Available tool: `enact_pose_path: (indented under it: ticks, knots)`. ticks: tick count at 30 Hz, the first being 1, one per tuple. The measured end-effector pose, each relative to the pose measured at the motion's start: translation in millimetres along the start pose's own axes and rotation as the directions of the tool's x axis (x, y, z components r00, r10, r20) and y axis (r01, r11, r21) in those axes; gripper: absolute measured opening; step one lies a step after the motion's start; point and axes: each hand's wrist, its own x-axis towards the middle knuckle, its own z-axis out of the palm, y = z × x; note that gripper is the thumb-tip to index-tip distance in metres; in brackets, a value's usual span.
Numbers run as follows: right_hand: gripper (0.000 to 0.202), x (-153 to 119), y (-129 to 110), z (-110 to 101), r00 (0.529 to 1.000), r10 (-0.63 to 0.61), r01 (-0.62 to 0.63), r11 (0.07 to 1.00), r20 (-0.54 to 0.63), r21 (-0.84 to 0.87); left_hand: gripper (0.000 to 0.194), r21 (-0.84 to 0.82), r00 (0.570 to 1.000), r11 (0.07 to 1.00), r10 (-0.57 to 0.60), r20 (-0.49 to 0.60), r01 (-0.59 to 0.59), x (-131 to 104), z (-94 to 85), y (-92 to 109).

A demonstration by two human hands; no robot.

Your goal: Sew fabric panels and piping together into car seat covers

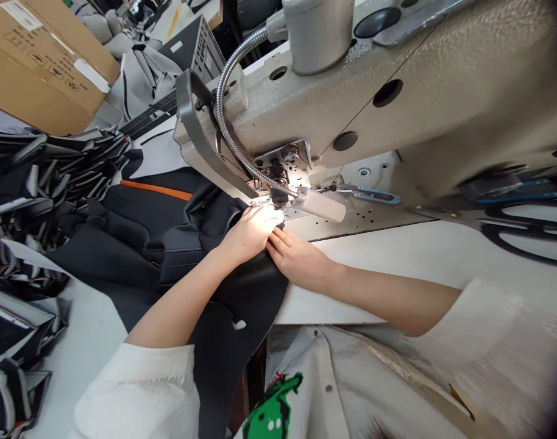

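The left hand (253,231) lies on a black sewn piece (205,259), its fingertips up by the presser foot of a sewing machine (306,110) and brightly lit by a white lamp (324,206) on a bendy metal neck. The right hand (303,259) comes in from the other side, fingers stretched out at the edge of the piece. The two hands meet, fingertips close against each other; whether either one pinches the material I cannot tell. The black piece spreads over the left part of the white table (361,262), with an orange strip (155,189) towards its far end and a small white tag (239,325) nearer the person, and it hangs down over the table's near edge.

To the right, a blue slotted tool (359,191) lies on the machine bed, and scissors (477,216) with black handles lie towards the table's right edge, blades pointing at the machine. Dark pieces with pale edges (54,177) are heaped along the left edge. Past the far left corner stand a cardboard box (50,73) and a grey crate (187,52)
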Motion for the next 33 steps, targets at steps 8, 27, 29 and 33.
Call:
enact_pose_path:
  ticks: [8, 27, 29, 33]
  knots:
    - [0.040, 3, 5, 2, 1.000, 0.008, -0.008, 0.996, -0.001, 0.083, 0.029, 0.066, 0.994, 0.992, -0.105, 0.001, 0.105, 5, 4.0, 11]
    - [0.064, 6, 25, -6, 0.981, 0.053, -0.109, 0.945, 0.185, 0.309, 0.029, -0.079, 0.998, 0.995, 0.064, -0.018, -0.066, -5, -22.9, -19]
    - [0.068, 3, 29, -8, 0.980, 0.018, -0.092, 0.924, 0.198, 0.371, 0.031, -0.091, 0.987, 0.989, -0.123, -0.102, 0.114, -36, -37.8, -46]
    - [0.073, -3, 39, -14, 0.981, -0.049, -0.066, 0.823, 0.186, 0.565, 0.045, 0.056, 0.616, 0.614, -0.786, -0.047, 0.787, -127, -41.7, -101]
